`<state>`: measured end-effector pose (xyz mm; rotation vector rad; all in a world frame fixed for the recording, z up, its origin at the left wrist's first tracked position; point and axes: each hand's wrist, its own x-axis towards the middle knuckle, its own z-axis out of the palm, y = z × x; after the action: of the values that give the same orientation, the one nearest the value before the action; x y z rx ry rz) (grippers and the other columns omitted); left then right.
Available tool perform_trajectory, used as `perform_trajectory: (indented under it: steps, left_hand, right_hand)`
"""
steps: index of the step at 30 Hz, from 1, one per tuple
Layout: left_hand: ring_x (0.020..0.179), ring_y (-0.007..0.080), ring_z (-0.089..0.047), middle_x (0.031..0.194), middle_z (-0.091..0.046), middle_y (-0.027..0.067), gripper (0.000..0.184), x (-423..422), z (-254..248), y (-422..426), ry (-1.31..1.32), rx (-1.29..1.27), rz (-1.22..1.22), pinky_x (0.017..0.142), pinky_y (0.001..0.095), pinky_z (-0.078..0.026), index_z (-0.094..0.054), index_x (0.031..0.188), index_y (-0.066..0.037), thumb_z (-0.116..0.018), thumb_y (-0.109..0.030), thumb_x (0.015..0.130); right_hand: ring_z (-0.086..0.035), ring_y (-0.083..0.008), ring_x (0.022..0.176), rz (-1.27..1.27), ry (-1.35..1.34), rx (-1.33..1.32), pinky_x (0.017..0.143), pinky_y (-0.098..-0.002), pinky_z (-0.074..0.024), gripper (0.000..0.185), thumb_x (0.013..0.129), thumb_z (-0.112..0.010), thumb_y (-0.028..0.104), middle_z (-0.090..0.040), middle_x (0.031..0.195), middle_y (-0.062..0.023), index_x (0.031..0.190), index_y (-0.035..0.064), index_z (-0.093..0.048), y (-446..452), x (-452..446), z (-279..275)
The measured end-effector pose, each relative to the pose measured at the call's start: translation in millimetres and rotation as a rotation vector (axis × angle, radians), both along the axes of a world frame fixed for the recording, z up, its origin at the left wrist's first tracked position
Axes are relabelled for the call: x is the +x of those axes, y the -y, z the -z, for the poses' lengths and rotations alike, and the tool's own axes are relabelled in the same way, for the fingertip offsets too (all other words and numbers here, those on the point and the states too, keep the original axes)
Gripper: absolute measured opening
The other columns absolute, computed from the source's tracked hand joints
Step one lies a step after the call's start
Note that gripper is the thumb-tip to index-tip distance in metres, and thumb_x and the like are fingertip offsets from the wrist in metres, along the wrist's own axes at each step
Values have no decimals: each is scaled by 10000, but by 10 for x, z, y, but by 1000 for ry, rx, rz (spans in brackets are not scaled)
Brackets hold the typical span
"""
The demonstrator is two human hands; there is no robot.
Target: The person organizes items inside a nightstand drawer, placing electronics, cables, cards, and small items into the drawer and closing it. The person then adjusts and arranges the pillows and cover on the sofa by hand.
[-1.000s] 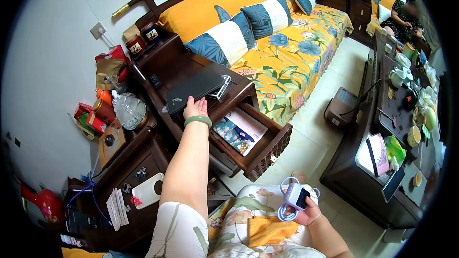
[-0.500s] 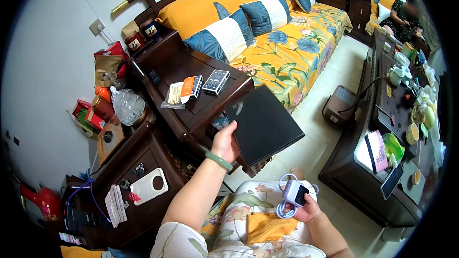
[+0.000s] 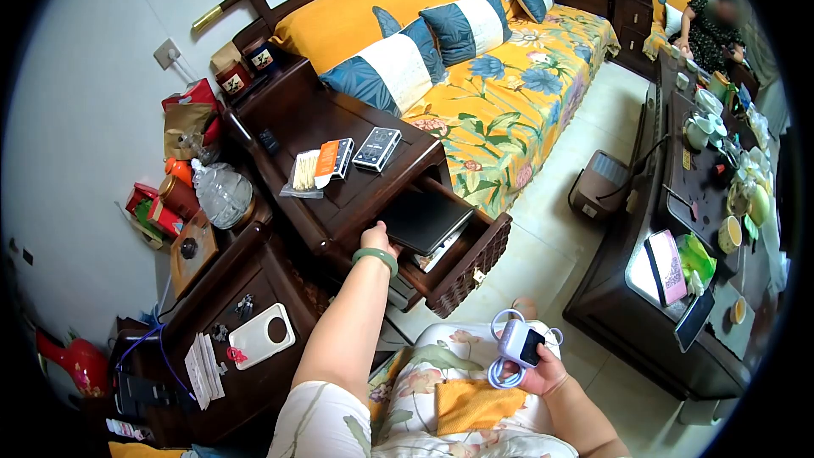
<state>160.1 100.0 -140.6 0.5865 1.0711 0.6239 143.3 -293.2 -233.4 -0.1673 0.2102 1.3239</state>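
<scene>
"What's nearest?"
"Right hand (image 3: 543,373), on the wearer's side of the open drawer (image 3: 475,270), fingers wrapped around a lilac device (image 3: 519,344) with a dark screen and coiled cable."
"And the left hand (image 3: 378,238)?"
"At the drawer's side, grasping the edge of a black folder (image 3: 422,220) lying inside it."
"Beyond?"
"Above the drawer, a dark box (image 3: 377,148) on the cabinet top (image 3: 339,208); past it, a flowered sofa (image 3: 517,89); farthest from it, a person (image 3: 714,32)."

"How's the light?"
"Bright, fairly even; white glare hits the near corner of the long dark wooden table (image 3: 612,288) at right."
"And the edges?"
"Curved, fading to black; far right soft."
</scene>
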Motion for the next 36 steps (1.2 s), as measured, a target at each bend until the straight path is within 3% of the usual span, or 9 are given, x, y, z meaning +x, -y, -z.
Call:
perform_trajectory:
  steps: [6, 9, 11, 15, 20, 23, 27, 30, 36]
  left_hand:
    - [1060, 265, -492, 1121, -525, 147, 340, 191, 840, -639, -418, 440, 307, 921, 390, -366, -454, 1131, 35, -514, -181, 876]
    - [1167, 332, -389, 1297, -373, 205, 572, 184, 464, -84, -665, 1062, 334, 979, 403, -309, -421, 1225, -24, -654, -192, 730]
    - [1241, 391, -278, 1354, -279, 242, 683, 146, 113, 194, -876, 1324, 826, 1010, 423, -275, -400, 1273, -115, -693, -232, 668]
    - [1281, 436, -171, 1399, -186, 238, 746, 124, 135, 379, -1047, 1336, 1470, 1046, 427, -227, -354, 1317, -179, -708, -295, 671]
    - [1175, 309, -422, 1328, -367, 168, 544, 245, -103, 319, -1003, 1257, 1664, 967, 356, -356, -449, 1252, -154, -642, -219, 748]
    - [933, 262, -568, 894, -616, 123, 216, 323, -537, 353, -582, 1329, 1193, 832, 360, -426, -612, 958, -68, -601, -180, 773]
    - [1032, 286, -502, 1072, -556, 132, 241, 347, -877, 9, -723, 1786, 561, 886, 370, -391, -604, 961, -64, -623, -139, 733]
    - [1207, 362, -339, 1311, -343, 206, 557, 403, -872, -383, -959, 1659, 541, 1016, 363, -283, -471, 1199, -65, -673, -220, 703]
    - [1158, 340, -410, 1236, -458, 183, 684, 560, -1015, -646, -1145, 1417, 676, 978, 377, -317, -403, 1253, -58, -656, -364, 696]
  right_hand:
    - [-543, -331, 973, 8, 25, -10, 884, -490, -405, 643, 715, -684, 294, -537, 1125, -166, 1244, 54, -408, -2, 5, -19]
    - [-540, -338, 977, -2, 9, 7, 886, -498, -401, 644, 717, -680, 290, -534, 1129, -166, 1249, 56, -402, 23, 12, 39]
    - [-537, -342, 979, 8, -7, 7, 889, -504, -395, 643, 719, -677, 285, -530, 1137, -166, 1252, 56, -398, 22, 7, 53]
    - [-525, -346, 996, 0, -21, 8, 902, -512, -378, 648, 723, -668, 293, -516, 1158, -167, 1259, 59, -391, 33, 13, 103]
    - [-507, -347, 1023, -11, 0, 11, 927, -507, -357, 652, 737, -648, 306, -506, 1172, -171, 1275, 60, -374, 37, 8, 41]
    - [-515, -347, 1011, 8, -10, 6, 915, -506, -371, 654, 735, -651, 294, -506, 1174, -172, 1279, 60, -372, 20, 3, 30]
    - [-519, -343, 1006, -30, -59, 57, 909, -501, -378, 650, 735, -656, 289, -507, 1177, -164, 1278, 68, -376, 56, 12, 121]
    - [-519, -338, 1006, -28, -37, 54, 907, -495, -381, 648, 736, -660, 293, -506, 1181, -158, 1278, 75, -379, 35, 29, 140]
    - [-511, -334, 1021, -23, 11, 61, 910, -487, -377, 663, 736, -666, 301, -502, 1174, -166, 1278, 59, -371, 17, 48, 38]
